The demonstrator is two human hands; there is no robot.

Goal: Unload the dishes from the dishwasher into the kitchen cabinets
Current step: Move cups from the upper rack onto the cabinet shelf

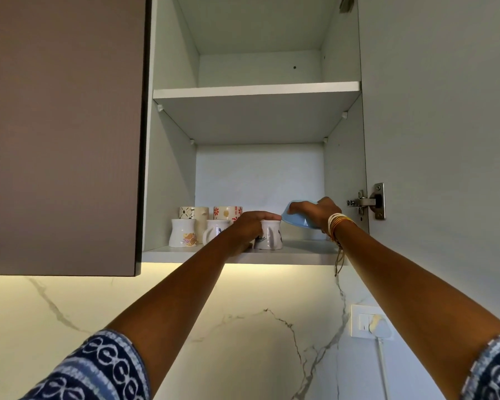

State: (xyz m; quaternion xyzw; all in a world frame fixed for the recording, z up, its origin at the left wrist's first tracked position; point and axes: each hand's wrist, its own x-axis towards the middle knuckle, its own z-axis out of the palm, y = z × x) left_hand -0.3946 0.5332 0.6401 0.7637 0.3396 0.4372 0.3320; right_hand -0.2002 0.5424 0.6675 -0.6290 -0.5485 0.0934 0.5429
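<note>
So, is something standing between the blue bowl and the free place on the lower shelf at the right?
Nothing visible. The right hand holds the blue bowl tilted above bare shelf; the mugs stand to its left.

A white wall socket plate (367,321) with a white plug sits on the grey-veined white marble backsplash (243,327), lit by warm under-cabinet light.

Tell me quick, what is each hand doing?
Left hand: fingers curled over the top of a white mug on the bottom shelf.
Right hand: holding a tilted blue bowl.
</note>
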